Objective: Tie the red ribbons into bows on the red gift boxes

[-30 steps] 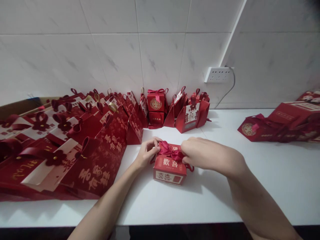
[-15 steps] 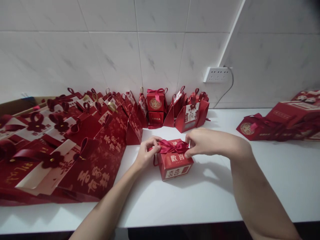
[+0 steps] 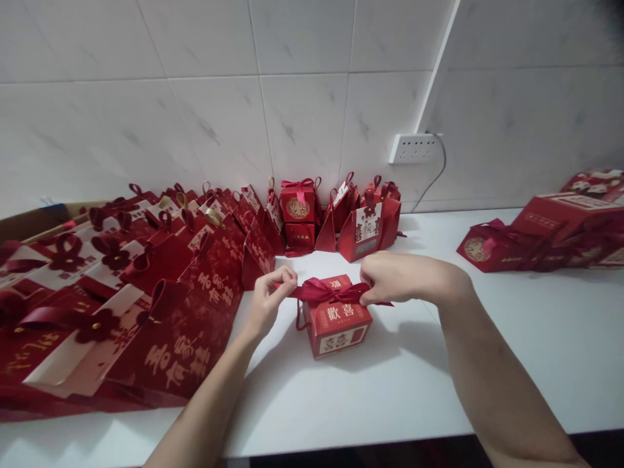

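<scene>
A red gift box (image 3: pixel 336 322) with pale Chinese characters sits on the white table in front of me. Across its top lies a dark red ribbon (image 3: pixel 334 292) tied in a bow. My left hand (image 3: pixel 270 292) pinches the ribbon's left end, a little away from the box. At the bow's right side, my right hand (image 3: pixel 390 279) is closed with thumb and fingers on the ribbon; a loose tail sticks out below it. A red cord hangs at the box's left side.
Many red gift boxes (image 3: pixel 170 351) with ribbon loops crowd the left. More stand along the tiled wall, including a box (image 3: pixel 368 227) with a white card. Further red boxes (image 3: pixel 541 227) lie at the right. A white socket strip (image 3: pixel 413 149) with a cable is on the wall.
My left hand has drawn away leftward from the box with the ribbon's end, stretching it. The bow looks tighter and flatter. The right hand stays at the bow's right side.
</scene>
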Motion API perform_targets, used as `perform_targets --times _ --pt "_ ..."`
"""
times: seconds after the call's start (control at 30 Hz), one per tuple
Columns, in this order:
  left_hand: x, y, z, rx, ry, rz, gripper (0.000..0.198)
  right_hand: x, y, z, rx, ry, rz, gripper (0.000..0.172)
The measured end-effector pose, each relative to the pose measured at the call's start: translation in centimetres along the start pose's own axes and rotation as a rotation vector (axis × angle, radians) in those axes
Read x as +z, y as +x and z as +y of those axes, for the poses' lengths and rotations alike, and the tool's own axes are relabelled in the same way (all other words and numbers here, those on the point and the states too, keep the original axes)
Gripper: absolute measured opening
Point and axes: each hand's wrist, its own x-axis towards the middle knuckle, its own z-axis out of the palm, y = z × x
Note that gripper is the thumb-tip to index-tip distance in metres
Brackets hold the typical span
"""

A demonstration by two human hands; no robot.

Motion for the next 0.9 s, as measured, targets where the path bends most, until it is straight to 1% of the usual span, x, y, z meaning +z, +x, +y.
perform_targets --times 0.03,0.1,0.13,0.2,0.23,0.3,0.37,0.47,0.53,0.6,0.67,0.77,0.83,0.9 --pt "0.0 -0.4 0.7 -0.03 0.056 0.027 0.033 0.0 -0.3 0.2 0.001 0.019 -0.011 0.02" --pt "0.3 -1.6 2.1 -0.134 0.157 0.049 0.036 -0.1 -0.9 0.6 -0.032 0.076 0.016 0.005" --pt "0.5 -2.3 2.8 -0.196 0.178 0.026 0.038 -0.1 -1.2 0.7 -0.06 0.109 0.051 0.014" --pt "1.4 -3.9 3.8 -0.311 0.174 -0.051 0.042 -0.1 -1.7 0.9 -0.125 0.166 0.129 0.041" --pt "1.9 -4.7 4.1 -0.362 0.159 -0.079 0.043 -0.1 -2.0 1.0 -0.152 0.189 0.15 0.05" --pt "3.0 -6.2 4.2 -0.45 0.118 -0.107 0.043 0.2 -2.5 0.9 -0.199 0.239 0.144 0.058" --pt "3.9 -7.5 3.9 -0.505 0.067 -0.102 0.043 1.0 -2.9 0.9 -0.274 0.331 0.114 0.056" --pt "4.7 -8.9 3.0 -0.503 0.025 -0.074 0.042 3.4 -3.6 0.7 -0.391 0.548 0.124 0.046" --pt "4.9 -9.6 2.4 -0.477 0.016 -0.051 0.042 5.6 -4.0 0.4 -0.41 0.736 0.175 0.043" --pt "5.0 -10.1 1.8 -0.461 0.019 -0.015 0.043 7.9 -4.3 -0.2 -0.372 0.926 0.255 0.04" --pt "5.1 -10.6 1.3 -0.445 0.03 0.026 0.042 9.9 -4.5 -1.0 -0.295 1.105 0.352 0.035" --pt "5.7 -11.3 1.2 -0.417 0.013 0.046 0.039 12.1 -4.9 -2.3 -0.193 1.35 0.469 0.023" --pt "6.2 -11.5 1.6 -0.395 -0.012 0.028 0.038 12.8 -5.3 -3.1 -0.166 1.426 0.506 0.019" --pt "6.7 -11.5 2.2 -0.371 -0.014 0.012 0.038 13.1 -5.7 -3.8 -0.163 1.378 0.539 0.016"
